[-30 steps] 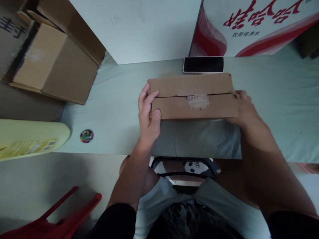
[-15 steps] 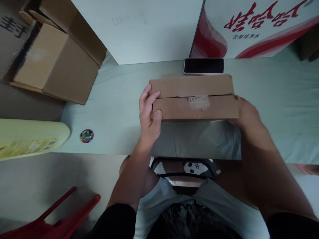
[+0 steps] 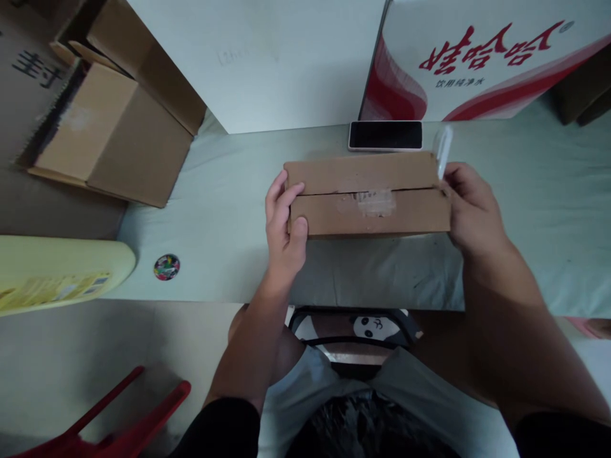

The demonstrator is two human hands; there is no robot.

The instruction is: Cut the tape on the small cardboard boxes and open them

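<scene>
A closed brown cardboard box sits at the front of the cloth-covered surface, a strip of clear tape across its seam. My left hand grips the box's left end, thumb on the near side and fingers over the top. At the opposite end is my right hand, its fingers curled and partly hidden. A narrow white object, blurred and partly see-through, rises beside these right fingers at the far corner; its kind is unclear. Just behind the box lies a phone with a dark screen.
Large white cartons stand along the back, one with red print. Opened brown cartons occupy the left. A pale yellow bottle lies near a round colourful disc. Below left is a red plastic chair or stool.
The right hand has shifted upward along the box's right end, and the narrow white object has come into sight beside it. The left hand keeps its grip; the view has tilted slightly.
</scene>
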